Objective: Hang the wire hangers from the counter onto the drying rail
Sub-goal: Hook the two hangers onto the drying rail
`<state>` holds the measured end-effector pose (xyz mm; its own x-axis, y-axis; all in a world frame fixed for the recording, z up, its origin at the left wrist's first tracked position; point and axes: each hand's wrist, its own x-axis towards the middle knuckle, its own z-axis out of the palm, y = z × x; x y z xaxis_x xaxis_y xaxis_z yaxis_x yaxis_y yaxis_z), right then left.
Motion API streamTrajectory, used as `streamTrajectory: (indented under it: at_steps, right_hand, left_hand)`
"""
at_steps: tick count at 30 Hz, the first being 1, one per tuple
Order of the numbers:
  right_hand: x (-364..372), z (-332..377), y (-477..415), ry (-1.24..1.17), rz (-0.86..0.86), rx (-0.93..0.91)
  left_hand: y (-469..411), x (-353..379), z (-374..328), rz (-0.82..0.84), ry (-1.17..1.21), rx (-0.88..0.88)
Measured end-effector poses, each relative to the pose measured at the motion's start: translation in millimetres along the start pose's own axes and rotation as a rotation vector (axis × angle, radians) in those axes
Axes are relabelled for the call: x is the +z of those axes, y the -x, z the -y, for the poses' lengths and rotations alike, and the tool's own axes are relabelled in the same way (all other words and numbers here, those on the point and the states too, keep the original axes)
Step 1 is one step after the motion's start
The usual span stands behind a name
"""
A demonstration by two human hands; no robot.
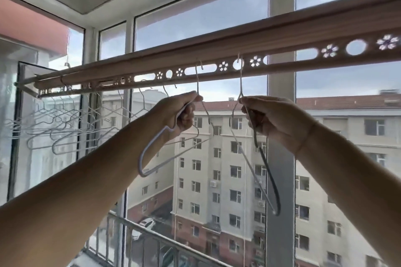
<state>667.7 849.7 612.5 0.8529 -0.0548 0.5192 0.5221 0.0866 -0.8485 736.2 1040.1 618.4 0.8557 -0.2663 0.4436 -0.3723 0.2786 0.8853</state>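
Observation:
A pale perforated drying rail [217,50] runs across the window, rising from far left to right. My left hand [182,115] grips a white wire hanger [152,149] just below its neck; its hook sits in a long slot of the rail. My right hand [273,119] pinches a second white wire hanger [260,180] at the neck, and that hook is through a round hole further right. Both hangers dangle tilted below my hands. Several more white hangers [60,128] hang from the rail's left part.
Large window panes and white frames [281,17] stand right behind the rail. A metal balcony railing [152,236] runs along the bottom. Apartment blocks show outside. The counter is out of view.

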Motion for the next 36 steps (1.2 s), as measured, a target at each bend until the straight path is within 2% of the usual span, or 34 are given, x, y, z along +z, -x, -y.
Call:
streamTrajectory:
  at_steps: [11,20,25,31,36]
  right_hand:
    - [8,-21,-27,0.069,-0.127,0.069]
    - [4,-33,-31,0.039,-0.142,0.083]
    - [2,-37,-27,0.001,-0.137,0.092]
    - [-28,-75,14,0.023,-0.212,0.119]
    - [-59,-139,68,0.017,-0.249,0.275]
  left_hand:
    - [-48,-22,23,0.071,-0.023,-0.051]
    - [-54,-31,37,0.155,-0.048,-0.026]
    - [-47,-51,52,0.089,-0.049,-0.028]
    - [-9,-84,118,-0.043,0.143,-0.187]
    - [35,-87,201,0.01,0.143,-0.414]
